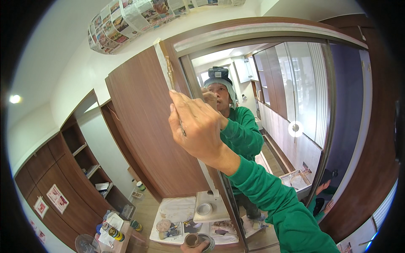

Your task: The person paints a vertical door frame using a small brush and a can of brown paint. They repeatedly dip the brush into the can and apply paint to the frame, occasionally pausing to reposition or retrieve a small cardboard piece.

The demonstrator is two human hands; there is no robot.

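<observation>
As seen from the head camera, my right hand (pixel 198 126) is raised and closed around the handle of a thin brush (pixel 171 76), whose tip lies against the pale edge strip (pixel 162 55) of the brown wardrobe door (pixel 147 126) beside the mirror (pixel 270 118). My left hand (pixel 198 245), at the lower edge, grips a small open tin (pixel 193 239). Below stand a paper-covered work surface (pixel 177 208) and a shallow dish (pixel 204 208). I judge the step in hand to be coating the door edge; the next stroke calls for a steady tip kept on the strip, off the brown face.
</observation>
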